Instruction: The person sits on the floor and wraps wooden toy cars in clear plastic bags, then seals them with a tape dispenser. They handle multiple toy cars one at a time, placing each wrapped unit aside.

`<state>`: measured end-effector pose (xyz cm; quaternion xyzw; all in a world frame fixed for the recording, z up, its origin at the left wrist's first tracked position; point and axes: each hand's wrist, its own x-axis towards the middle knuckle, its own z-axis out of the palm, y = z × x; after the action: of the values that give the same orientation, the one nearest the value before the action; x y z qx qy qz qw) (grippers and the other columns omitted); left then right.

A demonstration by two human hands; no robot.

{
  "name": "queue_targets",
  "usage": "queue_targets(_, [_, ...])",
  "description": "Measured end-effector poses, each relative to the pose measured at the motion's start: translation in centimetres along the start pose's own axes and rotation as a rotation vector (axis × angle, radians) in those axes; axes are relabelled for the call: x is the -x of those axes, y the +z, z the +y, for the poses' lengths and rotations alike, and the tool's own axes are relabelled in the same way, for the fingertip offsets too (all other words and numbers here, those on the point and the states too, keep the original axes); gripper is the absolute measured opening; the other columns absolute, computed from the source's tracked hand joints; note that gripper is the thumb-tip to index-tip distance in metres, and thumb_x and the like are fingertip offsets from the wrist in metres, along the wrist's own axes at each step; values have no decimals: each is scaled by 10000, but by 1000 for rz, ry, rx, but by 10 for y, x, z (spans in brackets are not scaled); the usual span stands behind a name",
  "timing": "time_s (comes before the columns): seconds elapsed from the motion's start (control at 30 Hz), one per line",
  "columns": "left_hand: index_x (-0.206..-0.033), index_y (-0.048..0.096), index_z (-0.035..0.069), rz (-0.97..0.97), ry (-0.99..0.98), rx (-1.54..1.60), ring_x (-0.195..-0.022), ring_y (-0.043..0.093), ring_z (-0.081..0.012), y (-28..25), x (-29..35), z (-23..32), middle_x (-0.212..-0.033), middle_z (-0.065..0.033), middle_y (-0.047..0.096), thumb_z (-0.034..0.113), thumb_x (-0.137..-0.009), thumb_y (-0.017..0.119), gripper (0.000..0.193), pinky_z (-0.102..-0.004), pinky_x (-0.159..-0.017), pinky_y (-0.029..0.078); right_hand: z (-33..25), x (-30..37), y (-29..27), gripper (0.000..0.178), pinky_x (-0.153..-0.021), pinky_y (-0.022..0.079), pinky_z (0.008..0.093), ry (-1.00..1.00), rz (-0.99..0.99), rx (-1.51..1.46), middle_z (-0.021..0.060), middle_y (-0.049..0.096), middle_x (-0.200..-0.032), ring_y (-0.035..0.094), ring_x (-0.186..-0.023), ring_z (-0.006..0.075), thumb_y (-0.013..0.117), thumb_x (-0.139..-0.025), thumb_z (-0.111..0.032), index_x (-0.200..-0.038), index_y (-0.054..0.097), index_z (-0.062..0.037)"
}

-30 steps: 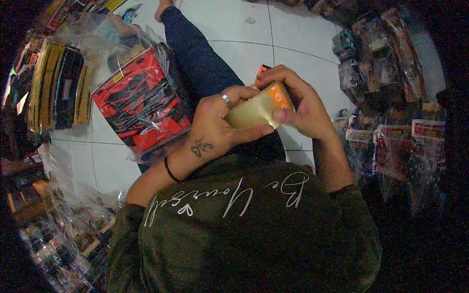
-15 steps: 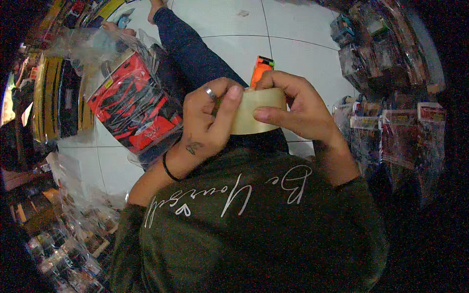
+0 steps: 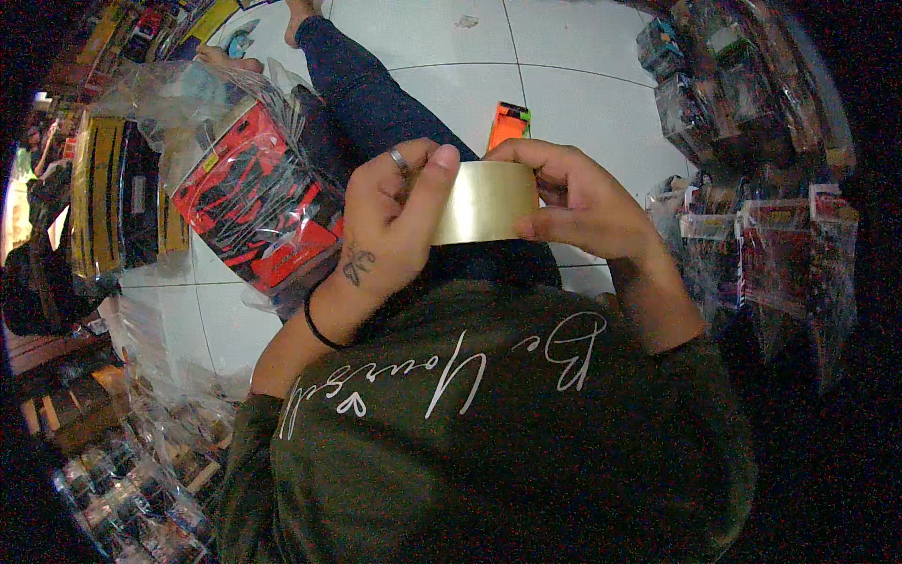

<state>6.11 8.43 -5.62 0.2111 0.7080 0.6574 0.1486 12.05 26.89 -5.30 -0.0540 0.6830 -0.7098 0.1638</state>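
Note:
A wide roll of clear packing tape (image 3: 486,202) is held between my two hands, above my lap. My left hand (image 3: 399,202), with a ring on one finger, grips the roll's left side, its thumb lying along the tape's face. At the right side, my right hand (image 3: 578,197) has its fingers behind the roll and the thumb on the lower right of its face. Just beyond, on the floor, is an orange and black tape dispenser-like object (image 3: 508,127), partly hidden by my right hand.
A red and black box in clear plastic (image 3: 258,193) lies at my left beside my stretched leg (image 3: 376,89). Plastic-wrapped boxes (image 3: 742,235) stand along the right. More packages (image 3: 127,193) and loose plastic crowd the left. White floor tiles (image 3: 592,103) show ahead.
The tape roll has turned a little and shifted slightly left and up, now catching a bright glare. My right thumb has slid toward its lower right edge.

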Motion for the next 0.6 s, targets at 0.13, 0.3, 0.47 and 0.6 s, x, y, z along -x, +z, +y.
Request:
queue_targets(0.13, [-727, 556, 9, -31, -58, 28, -567, 410, -18, -2, -1, 0, -606, 45, 482, 242, -917, 510, 303, -210, -492, 321, -1, 1, 2, 588, -891, 403, 269, 65, -11, -174, 40, 568, -1045, 536, -981, 117, 735, -671, -194, -1159, 485, 19])
queue_targets(0.3, [-708, 547, 21, -42, -68, 25, -558, 399, -15, -2, -2, -3, -592, 49, 467, 249, -920, 501, 315, -216, -481, 311, 0, 2, 6, 566, -875, 418, 259, 61, 39, -150, 39, 577, -1042, 551, -958, 117, 714, -669, -147, -1160, 487, 18])
queue_targets(0.47, [-700, 542, 23, -55, -73, -14, -555, 395, -12, -2, -1, -3, -589, 52, 463, 248, -923, 494, 321, -218, -475, 306, 4, 1, 5, 553, -856, 428, 247, 61, -7, -157, 33, 586, -1023, 558, -942, 109, 702, -669, -117, -1158, 483, 22])
queue_targets(0.6, [-702, 545, 21, -48, -81, -8, -556, 401, -11, -1, -1, -3, -597, 52, 472, 243, -924, 494, 318, -215, -477, 308, 6, 0, 3, 543, -839, 435, 243, 68, -7, -244, 34, 588, -1014, 563, -922, 106, 691, -664, -106, -1151, 487, 26])
